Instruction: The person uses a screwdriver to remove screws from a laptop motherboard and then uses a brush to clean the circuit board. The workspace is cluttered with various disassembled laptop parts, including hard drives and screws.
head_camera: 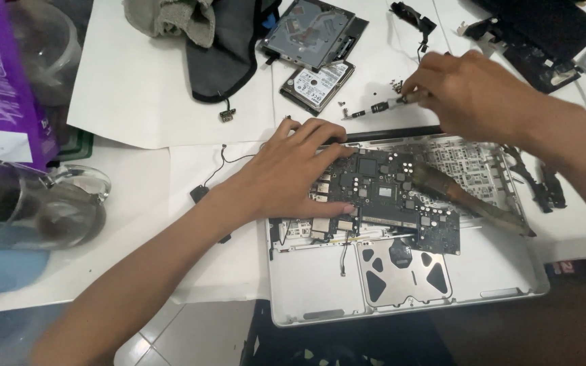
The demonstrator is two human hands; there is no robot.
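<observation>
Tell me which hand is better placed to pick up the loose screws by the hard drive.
Probably the right hand: it hovers by the small dark loose screws, while the left hand lies flat on the dark logic board.

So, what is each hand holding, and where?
Right hand pinches a small dark metal bracket at its right end; left hand lies flat on the dark circuit board.

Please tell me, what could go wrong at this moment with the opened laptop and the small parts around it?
The left hand presses bare on the dark circuit board; static or bending might harm it. The tiny loose screws near the right hand could easily scatter on the white paper. The brush lying on the board may snag parts.
</observation>
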